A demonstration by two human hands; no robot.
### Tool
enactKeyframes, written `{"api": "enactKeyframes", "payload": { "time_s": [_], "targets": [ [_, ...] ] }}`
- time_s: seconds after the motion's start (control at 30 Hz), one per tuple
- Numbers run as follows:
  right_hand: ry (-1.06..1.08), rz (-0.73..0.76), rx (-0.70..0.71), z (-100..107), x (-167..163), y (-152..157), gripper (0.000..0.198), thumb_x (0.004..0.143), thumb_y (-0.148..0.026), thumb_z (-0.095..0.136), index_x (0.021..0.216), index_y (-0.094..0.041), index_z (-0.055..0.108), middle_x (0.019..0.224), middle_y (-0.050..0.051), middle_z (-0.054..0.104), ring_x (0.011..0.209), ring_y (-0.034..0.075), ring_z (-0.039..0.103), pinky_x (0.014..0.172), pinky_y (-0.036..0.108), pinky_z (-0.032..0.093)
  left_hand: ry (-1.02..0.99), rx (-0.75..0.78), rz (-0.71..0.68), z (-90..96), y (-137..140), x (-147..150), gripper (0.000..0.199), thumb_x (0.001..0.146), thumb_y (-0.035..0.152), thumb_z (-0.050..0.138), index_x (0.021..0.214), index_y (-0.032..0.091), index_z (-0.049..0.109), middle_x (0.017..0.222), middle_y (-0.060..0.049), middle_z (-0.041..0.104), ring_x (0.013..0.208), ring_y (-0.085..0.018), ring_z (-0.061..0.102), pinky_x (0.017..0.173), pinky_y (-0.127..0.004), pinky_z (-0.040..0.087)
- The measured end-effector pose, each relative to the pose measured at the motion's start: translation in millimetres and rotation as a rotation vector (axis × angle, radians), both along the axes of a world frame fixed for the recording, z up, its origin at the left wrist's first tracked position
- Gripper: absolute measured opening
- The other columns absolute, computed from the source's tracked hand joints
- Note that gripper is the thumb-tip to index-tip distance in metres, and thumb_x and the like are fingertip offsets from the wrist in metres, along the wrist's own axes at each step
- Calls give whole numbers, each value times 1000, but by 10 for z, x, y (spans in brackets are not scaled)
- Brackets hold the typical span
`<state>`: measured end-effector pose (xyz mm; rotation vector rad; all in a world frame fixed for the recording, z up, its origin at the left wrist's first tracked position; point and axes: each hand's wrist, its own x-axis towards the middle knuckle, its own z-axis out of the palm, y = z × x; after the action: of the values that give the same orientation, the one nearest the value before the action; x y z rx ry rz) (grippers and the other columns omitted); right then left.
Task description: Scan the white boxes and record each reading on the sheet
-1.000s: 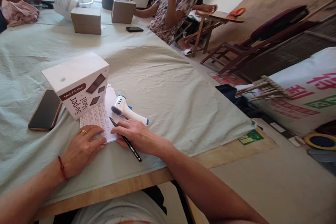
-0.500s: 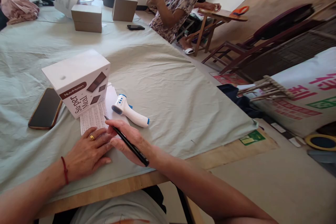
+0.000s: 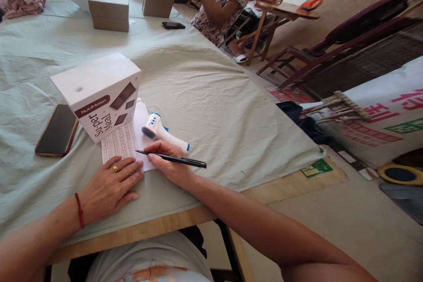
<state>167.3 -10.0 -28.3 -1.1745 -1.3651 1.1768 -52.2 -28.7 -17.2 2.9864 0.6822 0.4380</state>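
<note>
My left hand (image 3: 112,189) lies flat with its fingers apart, the fingertips on the lower edge of a sheet covered in handwriting (image 3: 120,143). A black pen (image 3: 180,158) is pinched in my right hand (image 3: 170,165), its tip pointing left close above or on the paper; I cannot tell if it touches. Just beyond that hand lies a white infrared thermometer (image 3: 165,134) with blue trim, partly over the white sheets. A white NutriMotion box (image 3: 99,92) stands on the upper part of the written sheet and hides some of it.
Left of the box a smartphone (image 3: 57,130) lies on the cloth-covered table (image 3: 205,97). Farther back are two cardboard boxes (image 3: 109,12) and a dark phone (image 3: 173,25). A person (image 3: 224,4) sits beyond the table's right edge, near a wooden chair (image 3: 307,53).
My right hand has turned and lowered toward the paper, bringing the pen nearly level. The left hand stays on the sheet. The whole view has shifted slightly.
</note>
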Motion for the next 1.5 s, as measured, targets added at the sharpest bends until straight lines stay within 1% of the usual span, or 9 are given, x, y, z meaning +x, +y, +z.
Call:
{"api": "enactKeyframes", "payload": {
  "time_s": [0.17,0.33,0.5,0.6,0.73,0.97,1.17,1.3,1.5],
  "targets": [
    [-26,-26,-3,8,17,-1,10,64,-29,65,71,-22,63,65,-1,65,58,14,58,55,27,51,-21,6,-3,18,8,-3,44,107,38,34,127,10,62,140,-13,61,127,-29,55,105,-47,40],
    [-87,31,28,-16,-1,-1,10,67,-30,65,70,-22,59,63,-2,62,56,13,57,55,27,51,-31,-8,2,23,-4,8,43,107,38,35,127,11,62,138,-12,62,127,-29,55,106,-47,41],
    [-131,-64,112,-55,-36,-36,8,70,-30,62,70,-23,57,64,-2,62,58,14,57,54,28,52,-24,-14,17,26,-12,-1,40,106,37,39,128,12,62,140,-13,61,127,-29,55,106,-47,41],
    [-145,-46,147,-70,-47,-47,6,70,-27,62,69,-24,57,62,-2,61,56,14,56,54,28,52,-26,-20,7,24,-6,-6,38,105,36,43,128,12,61,139,-14,61,128,-29,54,106,-47,42],
    [-165,-21,143,-78,-42,-50,6,71,-26,63,71,-24,57,64,-1,62,56,14,55,53,29,51,-20,-20,6,20,-1,-9,38,105,36,43,129,12,60,138,-14,61,128,-30,54,106,-48,42],
    [-152,-24,147,-78,-42,-55,6,70,-24,63,74,-24,58,66,-1,61,57,14,56,53,29,51,-21,-23,2,18,-2,-13,38,104,35,44,130,12,59,139,-14,61,129,-30,54,107,-48,42],
    [-149,-22,161,-85,-49,-57,8,71,-25,64,69,-25,57,60,-2,58,52,14,52,51,31,50,-28,-6,-2,13,1,-18,40,106,35,40,130,11,59,138,-14,62,128,-30,55,106,-48,42],
    [-163,-18,144,-72,-47,-61,6,70,-23,61,66,-24,57,59,-3,59,52,13,52,52,29,49,-26,-5,-2,19,-4,-4,40,106,36,39,130,11,60,137,-14,62,127,-30,55,105,-48,43],
    [-178,-21,145,-27,-43,-68,8,71,-24,59,63,-24,57,58,-3,60,53,13,52,54,29,49,-49,10,0,43,-2,5,35,105,31,41,123,11,64,132,-14,65,121,-29,60,102,-47,48]
  ]
}}
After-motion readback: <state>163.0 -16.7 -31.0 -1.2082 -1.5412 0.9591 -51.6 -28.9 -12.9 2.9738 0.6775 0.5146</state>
